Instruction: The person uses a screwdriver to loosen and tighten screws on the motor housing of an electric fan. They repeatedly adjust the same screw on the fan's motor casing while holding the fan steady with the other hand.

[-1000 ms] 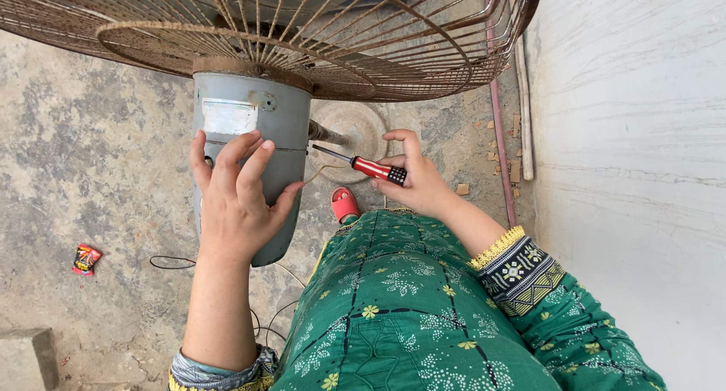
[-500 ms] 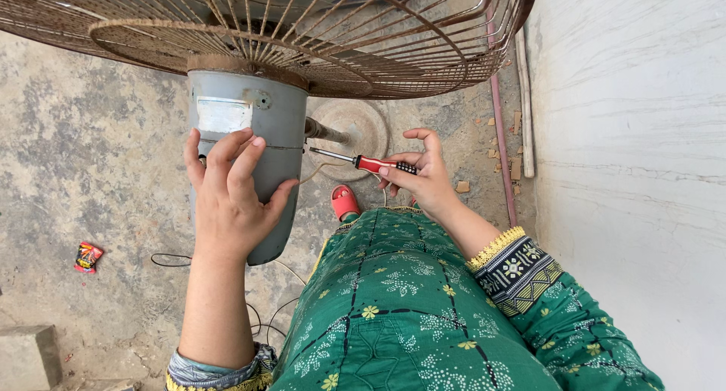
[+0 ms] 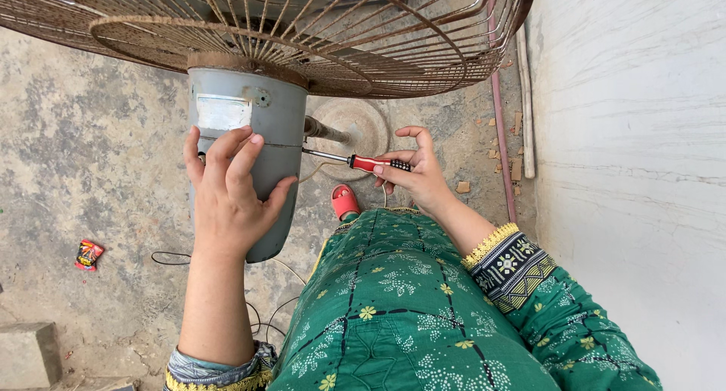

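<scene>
Outdoor spot, rough mottled concrete floor, pale plastered wall running down the right side. A pinkish pipe runs along the wall base with small rubble bits beside it. Rusty wire fan guard fills the top of view, directly above the grey motor housing, which is upright on its pole over a round base. Left hand is spread flat against the housing, fingers wide, thumb wrapped to the right flank, holding nothing else. Right hand pinches a red-and-black handled screwdriver, shaft level, tip touching the housing's right side at the seam line. Green patterned clothing covers the lower middle and hides the floor there; a red sandal shows just past it. Thin black cable loops on the floor left of the forearm. A small red wrapper lies well apart at left, and a concrete block sits in the bottom-left corner.
</scene>
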